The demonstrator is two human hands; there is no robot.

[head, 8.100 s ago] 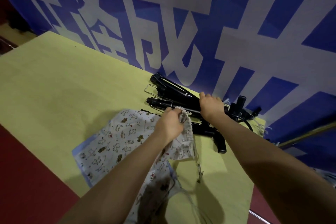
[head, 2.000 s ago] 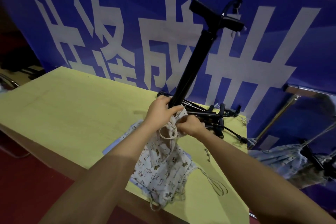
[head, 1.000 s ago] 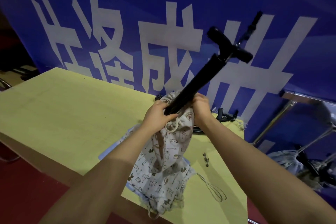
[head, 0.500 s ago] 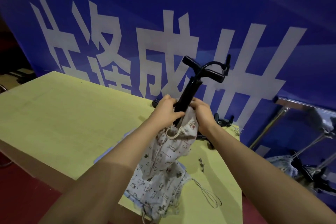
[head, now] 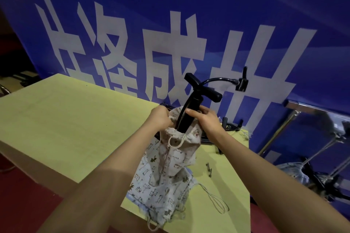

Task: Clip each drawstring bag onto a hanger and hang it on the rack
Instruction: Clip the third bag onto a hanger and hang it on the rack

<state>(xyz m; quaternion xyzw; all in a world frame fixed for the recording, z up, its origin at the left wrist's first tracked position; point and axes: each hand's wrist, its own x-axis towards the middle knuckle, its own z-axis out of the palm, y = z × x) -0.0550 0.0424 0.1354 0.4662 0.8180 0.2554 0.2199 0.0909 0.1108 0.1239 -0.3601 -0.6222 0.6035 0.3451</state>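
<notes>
A cream drawstring bag [head: 178, 157] with small animal prints stands upright over the yellow table [head: 75, 128]. A black pump-like tube [head: 186, 119] with a T-handle and a curved hose sticks out of its mouth. My left hand [head: 161, 117] grips the left side of the bag's rim. On the right, my right hand [head: 205, 120] curls its fingers round the tube at the rim. More printed bags [head: 161, 193] lie in a pile under the held one. No hanger is in my hands.
Black rods and clamps [head: 229, 126] lie at the table's back edge below the blue banner. A small metal clip [head: 209, 169] and a loose cord loop [head: 216, 200] lie near the right edge. A chrome rack [head: 278, 138] stands to the right, with cloth [head: 291, 172] hanging low.
The black tube has slid deeper into the bag, so its handle sits lower. Both hands have stayed at the bag's mouth, and the bag now stands more upright.
</notes>
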